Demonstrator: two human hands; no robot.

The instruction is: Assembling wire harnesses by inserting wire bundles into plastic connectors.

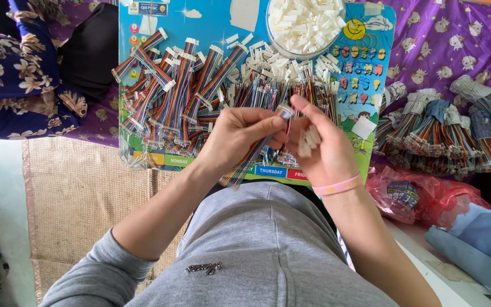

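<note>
Rainbow ribbon cable (pixel 251 156) pinched in left hand (pixel 237 136), near middle of scene above lap, its far end meeting fingertips of right hand (pixel 319 150), which also cups spare white connectors (pixel 309 141) in palm. Could easily skew wires at the tip if pressed crooked; could spill cupped connectors if that grip loosens.
</note>
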